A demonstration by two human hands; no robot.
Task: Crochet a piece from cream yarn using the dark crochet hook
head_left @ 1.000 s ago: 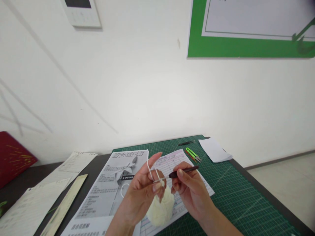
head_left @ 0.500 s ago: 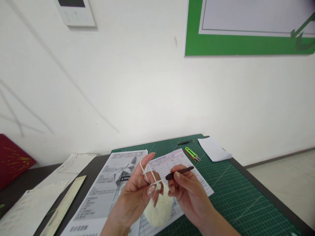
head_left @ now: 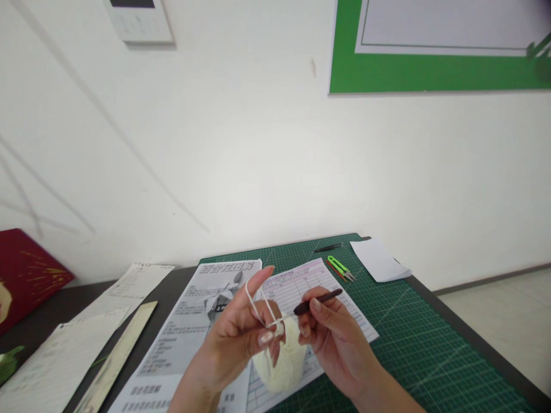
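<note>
My left hand (head_left: 241,332) pinches a small cream crochet piece (head_left: 279,329) between thumb and fingers, with the yarn (head_left: 253,301) looped over its raised index finger. Closed around the dark handle of a crochet hook (head_left: 318,302), my right hand (head_left: 333,332) holds it so that the thin metal tip meets the yarn at the small piece. Below and partly behind the hands, a cream yarn ball (head_left: 282,364) rests on a printed sheet (head_left: 348,307).
The green cutting mat (head_left: 413,344) bears green snips (head_left: 340,267), a black tool (head_left: 329,248) and white paper (head_left: 379,260). A printed diagram sheet (head_left: 159,350) lies left of centre. Further left are a ruler (head_left: 118,355), handwritten pages (head_left: 64,355) and a red item (head_left: 32,275).
The view has shifted slightly, showing more at the left edge, including a green item. Both hands keep their holds; the hook has tilted slightly and its tip sits a little differently at the yarn.
</note>
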